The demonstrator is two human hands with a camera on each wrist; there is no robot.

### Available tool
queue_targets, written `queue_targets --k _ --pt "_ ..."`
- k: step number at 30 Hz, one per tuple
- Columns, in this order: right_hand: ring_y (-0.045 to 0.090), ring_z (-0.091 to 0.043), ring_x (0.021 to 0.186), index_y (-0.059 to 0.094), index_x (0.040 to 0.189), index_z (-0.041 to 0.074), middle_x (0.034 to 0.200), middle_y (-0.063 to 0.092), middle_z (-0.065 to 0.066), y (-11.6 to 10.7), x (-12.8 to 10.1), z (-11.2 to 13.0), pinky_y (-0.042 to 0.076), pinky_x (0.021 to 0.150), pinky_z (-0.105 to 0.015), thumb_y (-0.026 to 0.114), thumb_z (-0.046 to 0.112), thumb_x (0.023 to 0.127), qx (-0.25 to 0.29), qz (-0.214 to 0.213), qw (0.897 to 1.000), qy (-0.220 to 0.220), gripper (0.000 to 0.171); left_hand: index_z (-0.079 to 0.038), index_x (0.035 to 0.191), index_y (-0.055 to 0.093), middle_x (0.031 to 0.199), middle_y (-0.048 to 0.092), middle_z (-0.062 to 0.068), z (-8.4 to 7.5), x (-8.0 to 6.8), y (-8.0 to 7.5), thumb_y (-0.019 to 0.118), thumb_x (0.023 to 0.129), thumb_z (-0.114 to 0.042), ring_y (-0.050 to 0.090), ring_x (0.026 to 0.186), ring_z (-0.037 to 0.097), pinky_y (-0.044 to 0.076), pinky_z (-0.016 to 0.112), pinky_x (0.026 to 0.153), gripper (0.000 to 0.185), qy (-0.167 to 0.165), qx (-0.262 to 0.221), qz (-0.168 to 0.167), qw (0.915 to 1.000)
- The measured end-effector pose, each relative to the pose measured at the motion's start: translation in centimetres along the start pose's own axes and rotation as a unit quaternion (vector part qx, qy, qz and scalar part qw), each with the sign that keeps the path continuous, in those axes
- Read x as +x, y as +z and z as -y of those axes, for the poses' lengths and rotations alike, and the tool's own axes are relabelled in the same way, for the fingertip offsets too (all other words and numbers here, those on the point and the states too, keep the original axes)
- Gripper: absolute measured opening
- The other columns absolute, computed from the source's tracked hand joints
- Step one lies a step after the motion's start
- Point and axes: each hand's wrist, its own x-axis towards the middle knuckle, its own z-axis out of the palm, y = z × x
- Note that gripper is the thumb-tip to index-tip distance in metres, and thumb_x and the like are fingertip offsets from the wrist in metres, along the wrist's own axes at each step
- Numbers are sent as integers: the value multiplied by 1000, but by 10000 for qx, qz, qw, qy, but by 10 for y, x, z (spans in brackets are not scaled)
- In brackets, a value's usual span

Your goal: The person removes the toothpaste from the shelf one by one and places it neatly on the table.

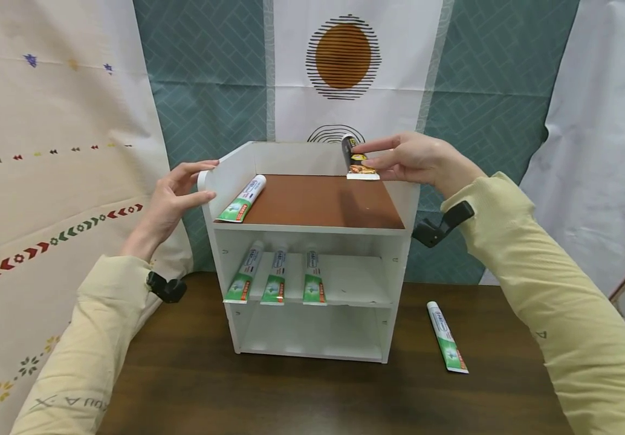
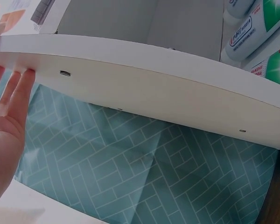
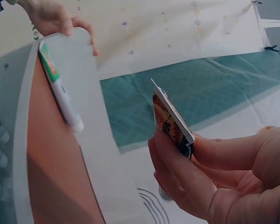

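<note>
- Your right hand pinches a small tube with an orange-and-black printed label between thumb and fingers, crimped end down, holding it upright just above the far right corner of the brown top board of the white three-tier shelf unit.
- Your left hand rests with straight, relaxed fingers against the unit's left side panel, steadying it and gripping nothing.
- A green-and-white toothpaste tube already lies along the left edge of the top board; three more like it lie side by side on the middle shelf, and another lies on the dark wooden counter to the right of the unit.
- Judging by this, you are in the placing step, with the small tube not yet set down.
- The next move seems to call for lowering it onto the board, and letting go only once it rests steady, well apart from the tube on the left.
</note>
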Motion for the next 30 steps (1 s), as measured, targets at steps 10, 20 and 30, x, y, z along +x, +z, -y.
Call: queue_targets --k 10,20,30 --pt "60 -22 85 67 104 1 108 53 -15 -38 -29 4 47 76 -29 56 -8 84 573 -214 9981 34 25 -6 119 57 132 44 10 2 1 1 61 79 11 32 125 23 40 27 84 43 -14 -51 -3 10000" --pt "60 -23 83 68 104 4 104 55 -16 -70 -49 -10 48 73 -26 53 -10 85 839 -331 9958 -184 27 -5 120 56 132 43 10 4 -1 2 61 80 10 33 124 23 41 25 83 43 -62 -101 -48 9999" --pt "60 -21 81 68 107 11 101 59 -13 -101 -72 -42 48 72 -25 52 -7 87 507 -318 9975 -381 31 -5 121 55 134 40 11 4 -2 2 58 81 12 32 124 24 42 26 82 43 26 -325 -59 9994"
